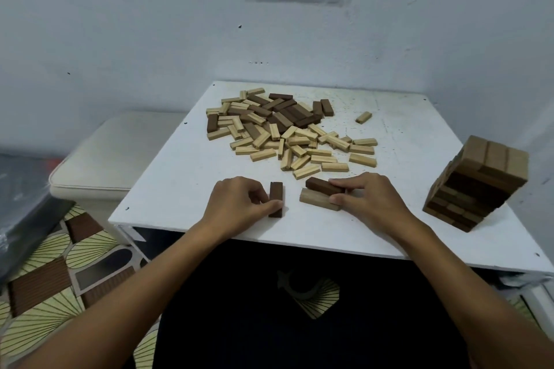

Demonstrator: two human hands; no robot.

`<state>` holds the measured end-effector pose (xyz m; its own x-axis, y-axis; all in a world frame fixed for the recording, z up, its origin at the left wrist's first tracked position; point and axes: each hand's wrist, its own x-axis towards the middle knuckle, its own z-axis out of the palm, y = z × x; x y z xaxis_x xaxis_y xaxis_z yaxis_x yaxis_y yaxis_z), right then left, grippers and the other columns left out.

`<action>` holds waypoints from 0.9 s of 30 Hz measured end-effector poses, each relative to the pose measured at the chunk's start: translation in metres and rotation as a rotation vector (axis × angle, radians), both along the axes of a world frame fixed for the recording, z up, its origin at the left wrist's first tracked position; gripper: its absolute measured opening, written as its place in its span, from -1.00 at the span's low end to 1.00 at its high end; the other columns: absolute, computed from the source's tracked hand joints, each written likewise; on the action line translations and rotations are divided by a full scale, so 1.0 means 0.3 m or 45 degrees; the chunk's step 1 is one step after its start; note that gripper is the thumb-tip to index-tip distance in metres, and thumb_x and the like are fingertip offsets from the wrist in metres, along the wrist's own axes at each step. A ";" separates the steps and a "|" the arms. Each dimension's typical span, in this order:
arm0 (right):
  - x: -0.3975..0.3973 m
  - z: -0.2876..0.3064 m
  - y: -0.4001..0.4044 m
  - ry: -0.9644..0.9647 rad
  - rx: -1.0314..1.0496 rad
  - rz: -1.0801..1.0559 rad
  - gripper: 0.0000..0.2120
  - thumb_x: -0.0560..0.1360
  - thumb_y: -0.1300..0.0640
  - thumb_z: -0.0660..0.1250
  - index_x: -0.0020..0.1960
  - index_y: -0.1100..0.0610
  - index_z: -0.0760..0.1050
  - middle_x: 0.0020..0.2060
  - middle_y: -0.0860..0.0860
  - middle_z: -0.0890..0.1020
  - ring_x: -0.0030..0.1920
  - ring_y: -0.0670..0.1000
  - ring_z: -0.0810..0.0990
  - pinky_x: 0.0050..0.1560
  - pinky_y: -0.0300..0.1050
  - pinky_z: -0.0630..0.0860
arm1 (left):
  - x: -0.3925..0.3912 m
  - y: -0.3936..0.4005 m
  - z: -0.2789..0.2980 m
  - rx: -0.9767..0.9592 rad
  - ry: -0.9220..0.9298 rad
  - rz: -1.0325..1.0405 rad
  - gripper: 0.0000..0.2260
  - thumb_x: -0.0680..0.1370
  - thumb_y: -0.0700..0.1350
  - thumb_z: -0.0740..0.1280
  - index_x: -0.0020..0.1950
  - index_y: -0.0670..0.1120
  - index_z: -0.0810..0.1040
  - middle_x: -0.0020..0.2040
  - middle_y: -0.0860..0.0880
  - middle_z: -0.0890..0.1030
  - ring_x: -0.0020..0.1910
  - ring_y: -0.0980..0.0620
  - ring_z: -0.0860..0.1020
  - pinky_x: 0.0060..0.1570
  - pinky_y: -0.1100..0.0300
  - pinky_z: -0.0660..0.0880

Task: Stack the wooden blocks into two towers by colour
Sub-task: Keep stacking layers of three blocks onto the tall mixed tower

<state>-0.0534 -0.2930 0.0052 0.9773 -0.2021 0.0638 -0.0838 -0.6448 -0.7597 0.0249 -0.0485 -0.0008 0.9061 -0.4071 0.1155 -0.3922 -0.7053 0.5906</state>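
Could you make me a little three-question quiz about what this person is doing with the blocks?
1. True or false: the left hand holds a pale block.
2. Which blocks does the right hand touch? A) one dark, one pale B) two pale
3. On which side of the table does the mixed tower stand?

Key: 1 false, it holds a dark block. 2 A, a dark block and a pale block. 3 The person's right.

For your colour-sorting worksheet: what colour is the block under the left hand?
Dark brown block, gripped by the left hand; head view.
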 end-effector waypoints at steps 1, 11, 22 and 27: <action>-0.009 0.001 -0.008 0.008 0.001 0.016 -0.69 0.42 0.10 0.50 0.16 0.00 0.64 -0.07 -0.25 0.62 0.07 -0.20 0.54 0.04 -0.31 0.41 | -0.001 -0.013 -0.002 -0.001 -0.019 -0.017 -0.77 0.37 0.19 0.48 -0.24 0.04 0.69 -0.29 0.14 0.64 -0.25 0.22 0.53 -0.28 0.31 0.35; -0.019 -0.022 0.004 0.038 -0.052 0.172 -0.78 0.55 0.08 0.36 0.17 0.05 0.64 -0.07 -0.09 0.61 -0.06 -0.10 0.54 -0.13 -0.25 0.37 | -0.012 -0.087 -0.015 -0.141 -0.081 -0.155 -0.75 0.32 0.17 0.54 -0.17 0.06 0.61 -0.24 0.14 0.58 -0.28 0.20 0.49 -0.29 0.29 0.35; 0.002 -0.037 0.052 -0.063 -0.097 0.256 -0.68 0.54 0.06 0.36 0.29 -0.05 0.54 0.30 -0.11 0.49 0.33 -0.09 0.37 0.32 -0.10 0.31 | -0.076 -0.104 -0.053 0.205 -0.328 -0.293 -0.11 0.22 0.57 0.18 0.36 0.03 0.51 0.36 0.08 0.45 0.34 0.09 0.31 0.15 0.15 0.20; 0.014 -0.039 0.034 0.034 -0.233 0.441 -0.60 0.58 0.09 0.30 0.42 -0.05 0.41 0.44 -0.19 0.34 0.44 -0.12 0.20 0.43 -0.10 0.14 | -0.069 -0.106 -0.050 0.165 -0.306 -0.296 -0.14 0.25 0.52 0.17 0.36 0.00 0.51 0.40 0.06 0.44 0.37 0.10 0.31 0.16 0.18 0.16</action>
